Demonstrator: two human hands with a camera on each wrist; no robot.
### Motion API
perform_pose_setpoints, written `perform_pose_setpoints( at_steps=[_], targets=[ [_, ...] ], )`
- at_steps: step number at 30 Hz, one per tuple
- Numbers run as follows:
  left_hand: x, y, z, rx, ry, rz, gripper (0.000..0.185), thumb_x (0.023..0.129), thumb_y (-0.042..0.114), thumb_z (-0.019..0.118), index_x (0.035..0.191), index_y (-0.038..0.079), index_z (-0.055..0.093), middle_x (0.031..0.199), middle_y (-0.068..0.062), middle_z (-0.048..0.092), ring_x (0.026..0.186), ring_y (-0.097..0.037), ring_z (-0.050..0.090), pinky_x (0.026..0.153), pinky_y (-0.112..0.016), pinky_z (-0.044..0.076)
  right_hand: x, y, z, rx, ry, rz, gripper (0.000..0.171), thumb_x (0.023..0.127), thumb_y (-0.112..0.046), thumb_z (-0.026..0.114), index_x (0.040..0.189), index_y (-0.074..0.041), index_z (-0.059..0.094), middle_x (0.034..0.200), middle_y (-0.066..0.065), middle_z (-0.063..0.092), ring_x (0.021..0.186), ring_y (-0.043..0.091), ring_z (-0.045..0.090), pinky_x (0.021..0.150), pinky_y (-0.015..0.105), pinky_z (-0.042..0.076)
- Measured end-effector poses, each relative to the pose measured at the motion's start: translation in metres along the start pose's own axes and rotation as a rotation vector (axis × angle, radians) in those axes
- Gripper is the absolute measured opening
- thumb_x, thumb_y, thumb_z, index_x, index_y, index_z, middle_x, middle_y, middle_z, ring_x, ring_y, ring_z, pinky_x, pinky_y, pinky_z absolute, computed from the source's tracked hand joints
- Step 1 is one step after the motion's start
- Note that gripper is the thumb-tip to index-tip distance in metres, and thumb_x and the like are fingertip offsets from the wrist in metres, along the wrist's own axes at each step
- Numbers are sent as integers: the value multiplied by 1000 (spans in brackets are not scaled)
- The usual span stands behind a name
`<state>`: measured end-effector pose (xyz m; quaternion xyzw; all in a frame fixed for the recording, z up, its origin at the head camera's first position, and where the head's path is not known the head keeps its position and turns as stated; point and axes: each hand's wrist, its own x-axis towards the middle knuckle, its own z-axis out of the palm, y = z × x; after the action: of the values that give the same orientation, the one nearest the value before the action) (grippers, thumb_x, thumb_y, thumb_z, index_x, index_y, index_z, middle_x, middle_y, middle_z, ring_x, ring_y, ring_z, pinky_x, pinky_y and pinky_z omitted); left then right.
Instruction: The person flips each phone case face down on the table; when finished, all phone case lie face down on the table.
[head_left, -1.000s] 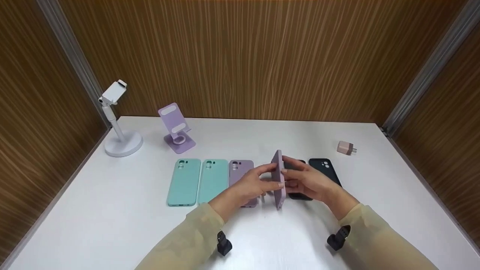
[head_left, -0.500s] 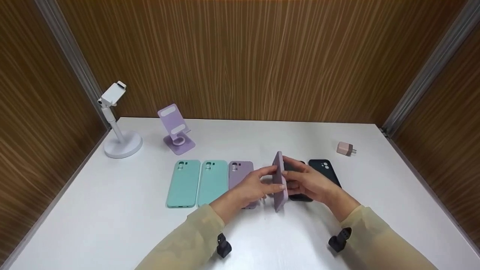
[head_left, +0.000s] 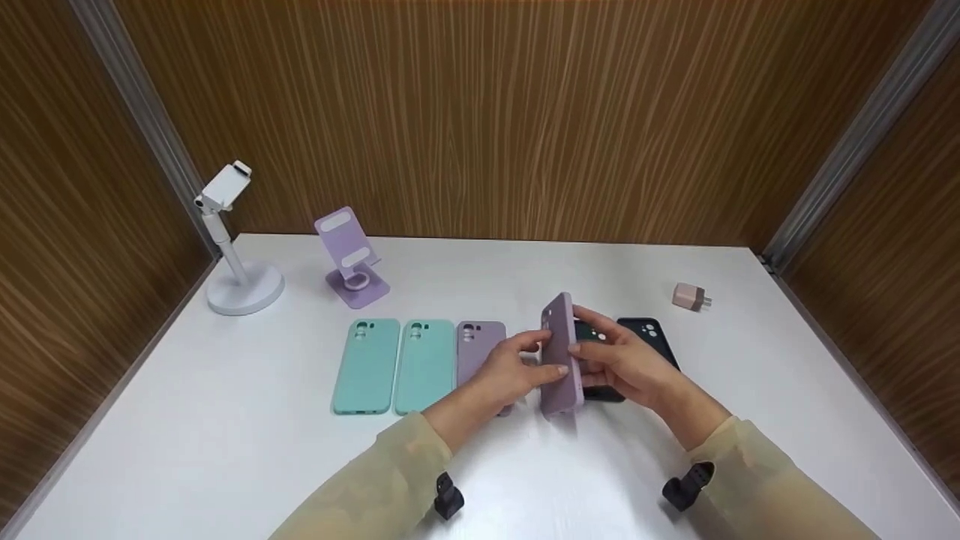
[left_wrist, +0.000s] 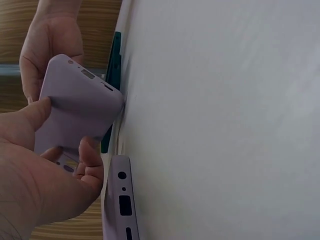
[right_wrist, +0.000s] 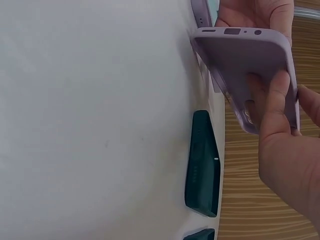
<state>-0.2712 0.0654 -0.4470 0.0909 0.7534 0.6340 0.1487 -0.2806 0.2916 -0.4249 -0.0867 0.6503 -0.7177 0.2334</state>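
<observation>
A light purple phone case stands on edge between both hands, its back to the left and its hollow inside to the right. My left hand has its thumb and fingers on the back. My right hand grips the other side, the thumb at the rim and several fingers inside the hollow, as the right wrist view shows. Whether the case's lower edge touches the table is unclear. Left of it lies another purple case, partly under my left hand. Behind my right hand lies a dark green case.
Two mint-green cases lie to the left on the white table. A second dark case lies right. At the back stand a white phone stand, a purple phone stand and a pink charger plug. Brown panels enclose the table.
The held purple case has turned from nearly edge-on, so more of its back shows. My right hand has shifted slightly right; my left thumb and fingers stay on the back.
</observation>
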Motion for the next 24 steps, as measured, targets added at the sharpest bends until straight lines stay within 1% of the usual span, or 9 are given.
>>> perform_pose_setpoints(
  at_steps=[3, 7, 10, 14, 17, 21, 24],
  targets=[
    [0, 2, 0, 19, 9, -10, 69, 92, 28, 87, 154, 21, 58, 143, -11, 55, 114, -20, 61, 84, -33, 53, -1, -2, 1, 2, 6, -10, 80, 105, -5, 63, 171, -18, 20, 165, 30, 25, 116, 32, 70, 95, 46, 59],
    [0, 2, -2, 26, 15, -13, 68, 91, 28, 87, 153, 23, 59, 142, -12, 57, 112, -20, 63, 80, -33, 55, -2, -4, 3, 13, 23, -18, 80, 105, -4, 64, 171, -19, 21, 162, 30, 33, 114, 33, 72, 93, 46, 60],
    [1, 2, -5, 17, 21, -10, 67, 92, 26, 86, 153, 24, 60, 141, -12, 60, 113, -21, 65, 83, -35, 57, -2, -5, 4, 21, 42, -16, 79, 105, -5, 64, 170, -20, 24, 159, 28, 39, 114, 34, 72, 93, 46, 60],
    [4, 0, -10, -1, 31, -23, 65, 93, 24, 86, 152, 24, 61, 136, -10, 65, 114, -21, 67, 91, -37, 58, -2, -7, 6, 35, 55, -4, 77, 105, -7, 64, 170, -22, 25, 157, 26, 45, 116, 36, 71, 94, 46, 60],
    [5, -1, -13, -46, 41, -15, 62, 93, 19, 85, 150, 21, 62, 129, -10, 68, 112, -22, 68, 92, -37, 58, 0, -7, 6, 38, 42, -7, 77, 105, -7, 64, 170, -20, 24, 146, 25, 56, 110, 33, 74, 91, 43, 61],
    [6, -4, -15, -79, 52, 16, 60, 93, 14, 85, 148, 15, 63, 122, -10, 71, 108, -21, 68, 89, -39, 59, 2, -6, 6, 41, 24, -15, 77, 105, -6, 64, 170, -17, 23, 133, 22, 66, 104, 30, 75, 86, 39, 62],
    [8, -4, -16, -61, 59, 17, 60, 93, 14, 84, 148, 15, 63, 120, -8, 71, 107, -20, 68, 90, -40, 59, 2, -6, 6, 37, 28, -13, 77, 105, -6, 64, 170, -16, 23, 137, 22, 65, 107, 30, 75, 88, 39, 62]
  ],
)
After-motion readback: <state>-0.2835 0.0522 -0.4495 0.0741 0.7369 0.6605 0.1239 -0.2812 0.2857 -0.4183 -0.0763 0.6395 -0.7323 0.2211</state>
